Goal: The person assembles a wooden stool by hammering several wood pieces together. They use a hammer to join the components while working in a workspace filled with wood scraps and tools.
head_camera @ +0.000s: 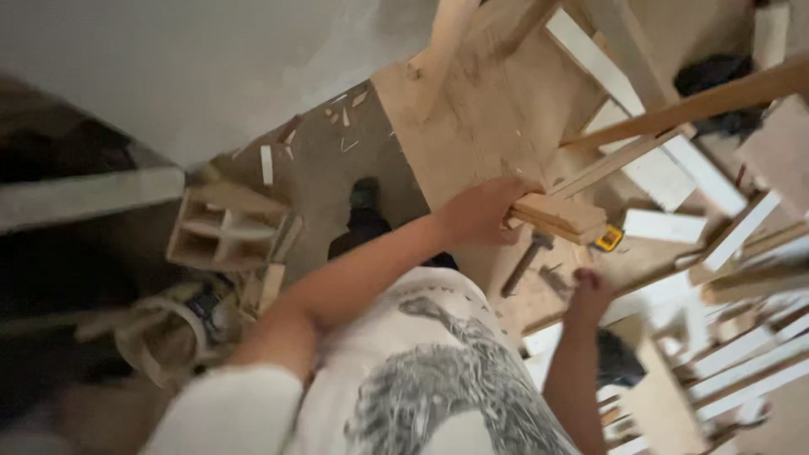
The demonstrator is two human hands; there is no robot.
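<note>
My left hand (482,212), at centre frame, is wrapped around the near end of a short wooden block (563,217), fingers curled over its top edge; the block lies just right of centre, on or just above the plywood sheet (497,101) that fills the upper middle of the frame. My right hand (590,295), lower right of centre, is loosely curled and holds nothing that I can make out; motion blur prevents certainty about whether the fingers touch anything. A hammer (524,263) lies on the sheet between the two hands, just below the block, and a yellow tape measure (608,238) sits at the block's right end. Long timber strips (640,156) cross the upper right, close above the block. To handle the block well, I judge that the grip should stay full and square on the end, with the thumb beneath, so the free end does not swing into the strips or knock the tape measure. The right hand should support the far end before any lift. My shoe (364,195) stands left of the sheet, so footing should be checked against the offcuts (266,164) scattered on the floor.
</note>
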